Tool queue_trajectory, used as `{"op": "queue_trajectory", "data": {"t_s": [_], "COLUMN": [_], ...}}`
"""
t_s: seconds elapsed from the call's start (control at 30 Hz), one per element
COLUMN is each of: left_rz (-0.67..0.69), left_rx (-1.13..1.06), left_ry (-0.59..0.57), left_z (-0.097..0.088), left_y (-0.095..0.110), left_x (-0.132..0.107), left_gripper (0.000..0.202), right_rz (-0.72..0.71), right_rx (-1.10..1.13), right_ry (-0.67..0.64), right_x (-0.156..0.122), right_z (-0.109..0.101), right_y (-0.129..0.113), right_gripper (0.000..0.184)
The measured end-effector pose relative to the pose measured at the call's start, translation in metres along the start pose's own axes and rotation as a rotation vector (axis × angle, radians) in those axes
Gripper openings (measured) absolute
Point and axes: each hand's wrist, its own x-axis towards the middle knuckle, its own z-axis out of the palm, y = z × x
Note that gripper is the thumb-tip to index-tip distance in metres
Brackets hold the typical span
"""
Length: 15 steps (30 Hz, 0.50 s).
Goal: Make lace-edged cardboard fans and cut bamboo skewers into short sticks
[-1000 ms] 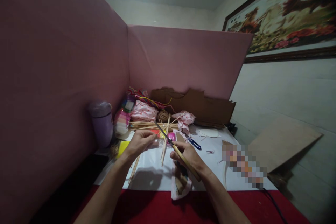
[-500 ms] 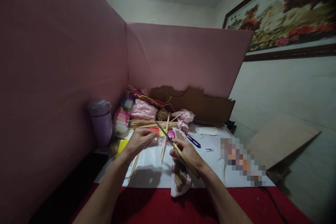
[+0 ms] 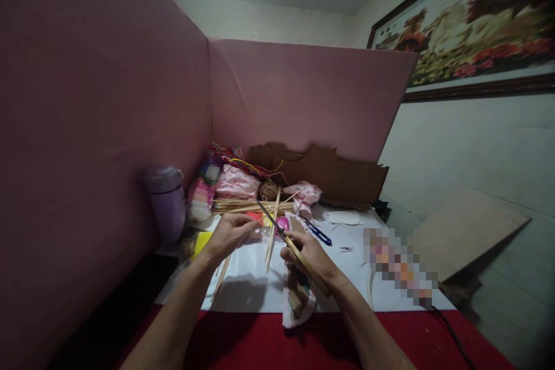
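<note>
Right hand [image 3: 310,257] is clenched round the wooden-handled steel knife [image 3: 293,248], its blade angled up across the thin bamboo sticks [image 3: 271,240] over the white paper sheet [image 3: 251,292]. Left hand [image 3: 229,234] pinches narrow on one of them, right by the edge. One slip and that blade could nick those fingertips. Count: one knife, roughly three loose sticks, one stick bundle [image 3: 243,206], one blue-handled scissors [image 3: 319,235].

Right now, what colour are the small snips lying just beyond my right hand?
Dark blue snips, clearest in the head view.
</note>
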Motion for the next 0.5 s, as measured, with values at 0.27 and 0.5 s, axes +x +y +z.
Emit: {"op": "queue_trajectory", "data": {"t_s": [0.27, 0.5], "left_rz": [0.029, 0.048], "left_rx": [0.037, 0.092], "left_ry": [-0.004, -0.002], "left_z": [-0.002, -0.001], "left_y": [-0.004, -0.001], "left_x": [0.001, 0.000], "left_gripper": [0.038, 0.035], "right_rz": [0.003, 0.026], "right_rx": [0.025, 0.096], "right_ry": [-0.025, -0.031], "right_x": [0.001, -0.001], "right_z": [-0.001, 0.001], "right_y": [-0.004, -0.012], "right_gripper": [0.053, 0.054]}}
